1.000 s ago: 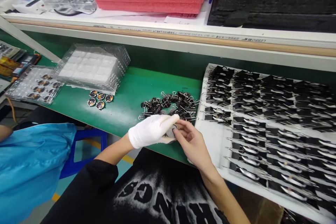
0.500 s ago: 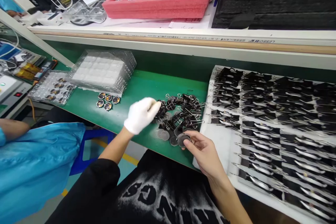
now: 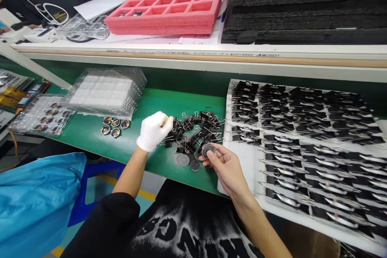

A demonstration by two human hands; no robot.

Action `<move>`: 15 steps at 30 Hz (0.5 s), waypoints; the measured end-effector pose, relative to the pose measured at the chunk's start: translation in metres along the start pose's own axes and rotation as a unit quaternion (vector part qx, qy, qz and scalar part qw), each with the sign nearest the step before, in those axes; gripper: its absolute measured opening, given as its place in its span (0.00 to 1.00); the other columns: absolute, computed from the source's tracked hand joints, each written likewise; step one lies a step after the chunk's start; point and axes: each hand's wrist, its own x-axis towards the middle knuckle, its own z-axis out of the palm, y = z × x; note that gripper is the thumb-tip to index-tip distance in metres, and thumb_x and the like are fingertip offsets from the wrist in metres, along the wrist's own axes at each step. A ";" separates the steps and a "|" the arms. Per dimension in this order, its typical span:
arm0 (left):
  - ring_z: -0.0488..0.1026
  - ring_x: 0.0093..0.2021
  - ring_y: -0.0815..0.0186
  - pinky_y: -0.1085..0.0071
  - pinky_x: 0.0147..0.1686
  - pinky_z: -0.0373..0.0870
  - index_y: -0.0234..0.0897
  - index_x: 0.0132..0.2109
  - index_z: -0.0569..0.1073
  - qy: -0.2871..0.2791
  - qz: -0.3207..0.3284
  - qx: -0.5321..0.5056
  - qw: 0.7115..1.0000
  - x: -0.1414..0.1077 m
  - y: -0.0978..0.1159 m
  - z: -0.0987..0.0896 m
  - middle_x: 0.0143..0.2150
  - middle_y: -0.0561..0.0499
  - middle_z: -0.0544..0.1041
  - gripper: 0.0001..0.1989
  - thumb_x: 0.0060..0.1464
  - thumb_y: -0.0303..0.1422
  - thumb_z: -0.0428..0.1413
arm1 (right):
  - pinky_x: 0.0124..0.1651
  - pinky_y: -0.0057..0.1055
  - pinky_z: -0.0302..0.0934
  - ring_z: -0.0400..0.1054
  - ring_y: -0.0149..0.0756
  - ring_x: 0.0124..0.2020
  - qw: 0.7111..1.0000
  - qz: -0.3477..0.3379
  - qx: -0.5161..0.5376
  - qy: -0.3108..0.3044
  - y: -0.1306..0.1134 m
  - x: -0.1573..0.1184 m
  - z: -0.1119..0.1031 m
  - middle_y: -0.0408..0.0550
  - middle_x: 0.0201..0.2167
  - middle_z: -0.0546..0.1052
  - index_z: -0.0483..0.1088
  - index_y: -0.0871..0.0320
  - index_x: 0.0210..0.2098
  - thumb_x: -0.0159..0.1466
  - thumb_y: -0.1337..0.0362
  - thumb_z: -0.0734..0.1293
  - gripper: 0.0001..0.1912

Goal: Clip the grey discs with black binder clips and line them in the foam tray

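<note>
My left hand (image 3: 154,131), in a white glove, is closed at the left edge of a heap of black binder clips (image 3: 205,125); whatever its fingers pinch is hidden. Between the bare thumb and fingers of my right hand (image 3: 225,165) is a round clear disc (image 3: 208,150), held over the heap's front right side. More round discs (image 3: 184,160) lie on the green table (image 3: 163,102) in front of the clips. Several small round parts with dark and amber centres (image 3: 115,122) sit in two rows left of my gloved hand.
White board with rows of clipped parts (image 3: 242,157) at right. Clear plastic trays (image 3: 105,90) stand back left, another tray (image 3: 42,115) beside them. Overhead shelf (image 3: 181,59) bears a pink foam tray (image 3: 163,26) and black foam (image 3: 302,8). A person's blue garment (image 3: 39,197) is at left.
The camera view has shifted, moving the table items left and slightly down in the picture. My right hand still holds the disc, and my left hand remains closed by the clips.
</note>
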 end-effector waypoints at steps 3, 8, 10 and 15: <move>0.58 0.25 0.70 0.69 0.29 0.58 0.41 0.24 0.54 0.019 0.000 -0.107 0.994 -0.013 0.026 -0.002 0.23 0.55 0.60 0.22 0.66 0.38 0.50 | 0.36 0.34 0.73 0.79 0.41 0.35 1.000 -0.022 -0.019 -0.006 -0.002 0.002 0.004 0.50 0.39 0.83 0.77 0.56 0.44 0.58 0.51 0.79 0.20; 0.63 0.26 0.69 0.68 0.30 0.63 0.41 0.25 0.61 0.023 0.007 -0.213 0.977 -0.036 0.066 -0.001 0.24 0.54 0.66 0.19 0.67 0.35 0.51 | 0.35 0.35 0.73 0.78 0.37 0.34 0.996 -0.051 -0.011 -0.068 -0.007 0.000 0.009 0.53 0.57 0.78 0.78 0.53 0.41 0.59 0.55 0.79 0.14; 0.67 0.26 0.69 0.69 0.30 0.65 0.40 0.26 0.67 -0.033 0.036 -0.223 0.974 -0.042 0.071 -0.001 0.25 0.52 0.71 0.18 0.67 0.34 0.50 | 0.35 0.35 0.73 0.77 0.37 0.31 0.995 -0.056 -0.024 -0.080 -0.008 -0.001 0.009 0.49 0.44 0.82 0.78 0.53 0.40 0.59 0.54 0.79 0.14; 0.63 0.22 0.70 0.70 0.26 0.60 0.40 0.23 0.64 -0.132 0.029 -0.214 0.967 -0.040 0.062 -0.005 0.21 0.55 0.68 0.14 0.56 0.33 0.53 | 0.37 0.36 0.74 0.75 0.38 0.32 0.990 -0.080 -0.089 -0.076 -0.014 -0.005 0.004 0.48 0.34 0.81 0.78 0.53 0.37 0.57 0.52 0.79 0.15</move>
